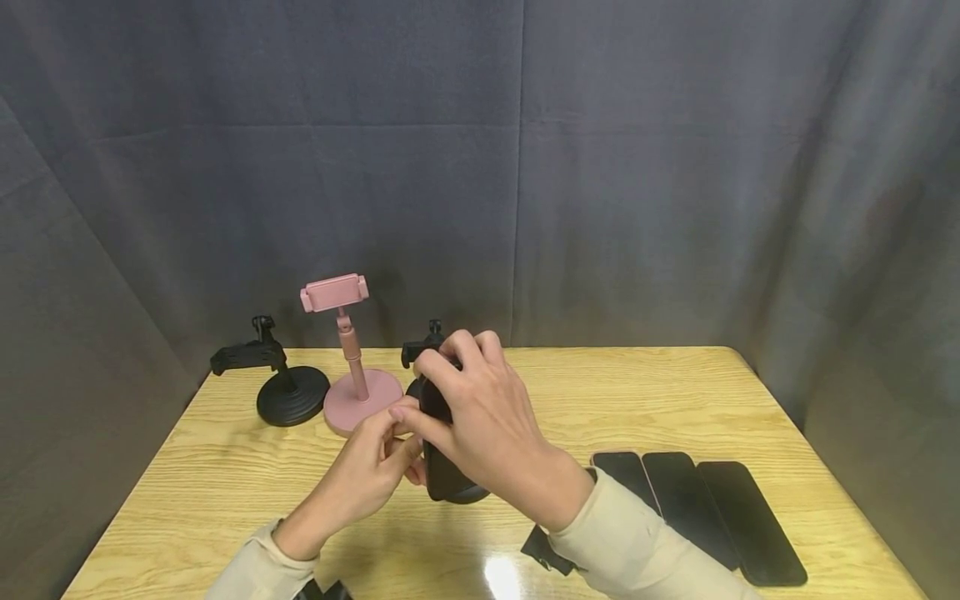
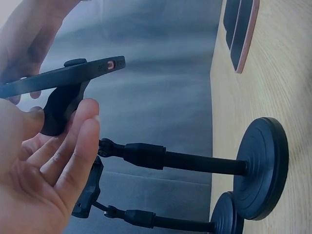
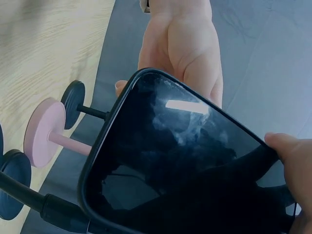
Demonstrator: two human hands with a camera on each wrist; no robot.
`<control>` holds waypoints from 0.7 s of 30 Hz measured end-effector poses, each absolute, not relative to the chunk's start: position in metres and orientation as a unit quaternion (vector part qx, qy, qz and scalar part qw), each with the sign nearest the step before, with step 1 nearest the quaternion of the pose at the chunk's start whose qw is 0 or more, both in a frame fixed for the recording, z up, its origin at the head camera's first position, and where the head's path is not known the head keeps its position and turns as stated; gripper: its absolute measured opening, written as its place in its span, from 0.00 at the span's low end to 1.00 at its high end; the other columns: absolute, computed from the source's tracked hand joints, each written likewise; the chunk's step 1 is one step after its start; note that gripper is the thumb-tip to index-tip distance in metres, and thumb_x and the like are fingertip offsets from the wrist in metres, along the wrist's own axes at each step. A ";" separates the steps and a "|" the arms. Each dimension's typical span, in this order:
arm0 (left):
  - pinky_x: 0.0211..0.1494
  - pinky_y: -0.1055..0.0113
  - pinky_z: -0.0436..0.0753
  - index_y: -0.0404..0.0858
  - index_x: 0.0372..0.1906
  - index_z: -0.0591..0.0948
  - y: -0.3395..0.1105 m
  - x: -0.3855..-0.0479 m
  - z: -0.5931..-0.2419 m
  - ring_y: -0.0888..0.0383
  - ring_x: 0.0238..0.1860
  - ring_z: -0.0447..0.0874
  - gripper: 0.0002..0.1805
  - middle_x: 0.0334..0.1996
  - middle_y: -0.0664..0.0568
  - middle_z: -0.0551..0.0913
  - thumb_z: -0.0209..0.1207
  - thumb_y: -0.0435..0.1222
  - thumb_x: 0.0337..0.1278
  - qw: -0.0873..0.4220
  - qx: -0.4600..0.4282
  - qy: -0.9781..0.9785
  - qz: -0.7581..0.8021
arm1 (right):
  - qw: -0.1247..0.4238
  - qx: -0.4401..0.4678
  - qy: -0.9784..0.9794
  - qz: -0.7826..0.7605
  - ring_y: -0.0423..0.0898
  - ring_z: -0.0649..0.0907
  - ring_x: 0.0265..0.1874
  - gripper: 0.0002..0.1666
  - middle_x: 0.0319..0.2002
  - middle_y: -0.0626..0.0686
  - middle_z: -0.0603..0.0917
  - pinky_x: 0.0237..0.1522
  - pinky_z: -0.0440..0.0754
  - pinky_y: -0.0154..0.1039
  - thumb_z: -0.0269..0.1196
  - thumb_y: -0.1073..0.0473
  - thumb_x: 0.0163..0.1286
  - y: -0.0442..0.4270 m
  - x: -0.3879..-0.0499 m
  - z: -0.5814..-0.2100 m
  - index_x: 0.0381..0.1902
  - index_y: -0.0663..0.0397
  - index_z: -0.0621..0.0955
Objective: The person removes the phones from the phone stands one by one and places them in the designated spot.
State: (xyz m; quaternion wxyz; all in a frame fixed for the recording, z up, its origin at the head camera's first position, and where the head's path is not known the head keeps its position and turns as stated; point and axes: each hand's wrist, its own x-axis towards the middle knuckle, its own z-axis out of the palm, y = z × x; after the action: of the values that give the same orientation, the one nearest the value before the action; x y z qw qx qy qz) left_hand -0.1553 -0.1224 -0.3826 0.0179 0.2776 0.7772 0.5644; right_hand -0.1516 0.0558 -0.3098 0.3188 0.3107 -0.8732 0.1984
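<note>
A smartphone (image 1: pixel 444 471) in a black case is held up on edge over the table, its dark glossy screen (image 3: pixel 170 165) facing the right wrist camera. My right hand (image 1: pixel 487 408) grips it across the top, thumb along one edge. On the phone's back sits a black clamp (image 2: pixel 63 107), which my left hand (image 1: pixel 371 471) pinches between thumb and fingers. Below the hands, a black phone stand has its pole (image 2: pixel 204 163) rising from a round base (image 2: pixel 263 165). The hands hide where clamp and pole meet.
A pink phone stand (image 1: pixel 362 387) and a black stand (image 1: pixel 292 396) are at the back left. Another black stand (image 1: pixel 423 343) is partly hidden behind the hands. Three dark phones (image 1: pixel 686 500) lie side by side at right. A small black object (image 1: pixel 543 550) lies by the right sleeve.
</note>
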 end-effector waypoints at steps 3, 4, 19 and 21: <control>0.31 0.62 0.89 0.36 0.42 0.74 -0.122 -0.156 -0.382 0.62 0.24 0.86 0.04 0.35 0.41 0.82 0.49 0.27 0.74 0.015 0.273 0.783 0.559 | 0.309 0.315 -0.873 0.208 0.47 0.68 0.37 0.23 0.39 0.48 0.77 0.25 0.65 0.30 0.73 0.39 0.61 0.055 -0.151 -0.309 0.45 0.44 0.81; 0.31 0.61 0.89 0.36 0.44 0.75 -0.123 -0.156 -0.382 0.63 0.25 0.86 0.05 0.36 0.41 0.82 0.48 0.27 0.74 0.015 0.271 0.785 0.557 | 0.306 0.316 -0.873 0.211 0.46 0.68 0.37 0.23 0.39 0.48 0.77 0.25 0.65 0.30 0.73 0.39 0.60 0.055 -0.150 -0.308 0.45 0.44 0.81; 0.33 0.65 0.87 0.38 0.54 0.78 -0.123 -0.154 -0.383 0.66 0.31 0.84 0.11 0.40 0.44 0.84 0.47 0.32 0.79 -0.001 0.275 0.796 0.540 | 0.304 0.334 -0.865 0.217 0.46 0.69 0.37 0.23 0.40 0.48 0.77 0.24 0.67 0.29 0.74 0.38 0.59 0.052 -0.141 -0.297 0.40 0.44 0.79; 0.33 0.65 0.87 0.39 0.55 0.78 -0.123 -0.154 -0.383 0.66 0.31 0.84 0.11 0.40 0.44 0.84 0.47 0.33 0.79 -0.001 0.272 0.796 0.541 | 0.304 0.334 -0.866 0.215 0.46 0.69 0.38 0.24 0.40 0.48 0.77 0.25 0.67 0.30 0.74 0.38 0.58 0.052 -0.138 -0.295 0.40 0.44 0.79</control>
State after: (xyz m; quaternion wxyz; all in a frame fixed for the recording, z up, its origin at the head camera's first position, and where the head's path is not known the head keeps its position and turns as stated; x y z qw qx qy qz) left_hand -0.1538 -0.1229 -0.3835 -0.0014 0.2721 0.7961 0.5406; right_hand -0.1385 0.0522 -0.2953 0.3043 0.3343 -0.8658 0.2145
